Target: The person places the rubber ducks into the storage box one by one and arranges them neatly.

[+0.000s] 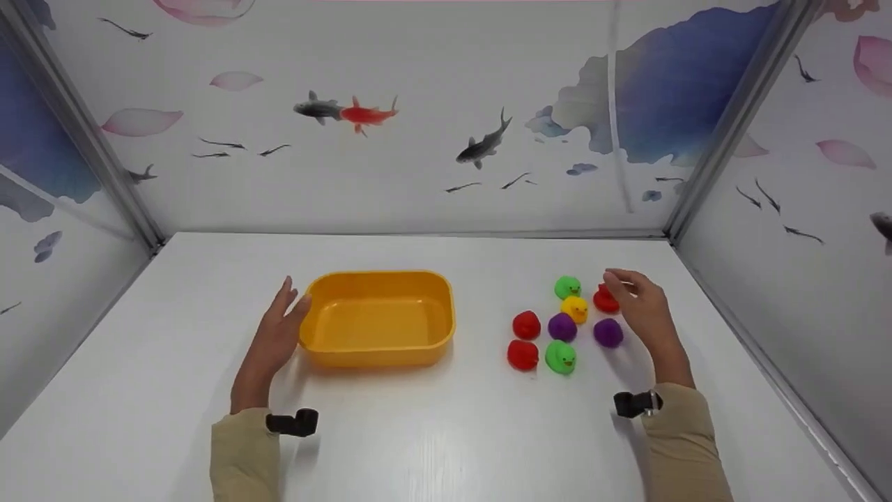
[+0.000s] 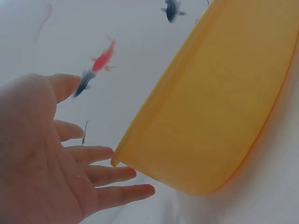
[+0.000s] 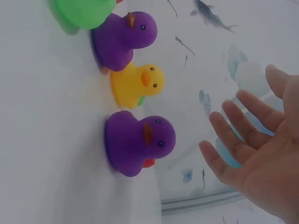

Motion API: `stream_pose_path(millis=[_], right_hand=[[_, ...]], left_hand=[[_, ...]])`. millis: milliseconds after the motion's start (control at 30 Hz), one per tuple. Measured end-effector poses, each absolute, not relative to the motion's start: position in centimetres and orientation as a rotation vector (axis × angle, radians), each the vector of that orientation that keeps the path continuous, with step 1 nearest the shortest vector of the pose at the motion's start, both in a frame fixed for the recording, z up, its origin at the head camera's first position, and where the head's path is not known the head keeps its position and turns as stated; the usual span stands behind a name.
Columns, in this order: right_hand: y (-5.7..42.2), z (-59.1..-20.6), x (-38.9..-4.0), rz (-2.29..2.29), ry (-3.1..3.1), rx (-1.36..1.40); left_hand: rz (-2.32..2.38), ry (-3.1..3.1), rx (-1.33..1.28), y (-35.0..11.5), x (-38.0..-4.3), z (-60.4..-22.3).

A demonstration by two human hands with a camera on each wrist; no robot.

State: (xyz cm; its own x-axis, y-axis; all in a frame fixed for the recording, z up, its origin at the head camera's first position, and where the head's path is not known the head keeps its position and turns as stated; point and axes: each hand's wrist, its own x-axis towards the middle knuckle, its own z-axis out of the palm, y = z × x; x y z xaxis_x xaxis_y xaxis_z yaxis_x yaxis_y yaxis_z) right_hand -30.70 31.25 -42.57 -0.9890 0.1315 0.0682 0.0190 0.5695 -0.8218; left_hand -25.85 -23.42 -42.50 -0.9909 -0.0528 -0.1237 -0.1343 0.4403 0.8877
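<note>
By tub (image 1: 376, 356), L grip (image 1: 275, 331) wide | R grip (image 1: 644, 307) wide, nr red duck (image 1: 603, 300) | purple duck (image 3: 140, 142): bill clear R-wrist cam only

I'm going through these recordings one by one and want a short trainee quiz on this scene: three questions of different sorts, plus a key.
1. Count: how many toy ducks stand on the table?
2. True or false: the right hand is gripping a purple duck.
3. Multiple choice: which of these is nearest the left hand?
A) a green duck
B) the yellow basin
C) a red duck

Key:
1. Eight: three red, two green, two purple and one yellow.
2. False; it holds nothing.
3. B
</note>
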Motion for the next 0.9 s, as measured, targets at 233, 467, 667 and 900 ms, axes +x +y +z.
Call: stream_pose_path(millis=[233, 467, 667, 900], right_hand=[[33.2, -44.0, -30.5, 1.509, -2.784, -0.203], [34.7, -44.9, -30.4, 1.532, -2.886, -0.173], [35.3, -45.7, -30.3, 1.603, -2.951, -0.179], [35.5, -46.3, -29.9, 1.593, -3.012, -0.163]], left_hand=[[1.593, 2.501, -0.215, -24.1, -26.2, -43.7], [1.64, 2.446, -0.182, -24.5, -26.4, -44.6], [1.663, 2.426, -0.18, -24.6, -26.4, -44.9], [1.648, 2.438, -0.197, -24.7, -26.7, -45.0]])
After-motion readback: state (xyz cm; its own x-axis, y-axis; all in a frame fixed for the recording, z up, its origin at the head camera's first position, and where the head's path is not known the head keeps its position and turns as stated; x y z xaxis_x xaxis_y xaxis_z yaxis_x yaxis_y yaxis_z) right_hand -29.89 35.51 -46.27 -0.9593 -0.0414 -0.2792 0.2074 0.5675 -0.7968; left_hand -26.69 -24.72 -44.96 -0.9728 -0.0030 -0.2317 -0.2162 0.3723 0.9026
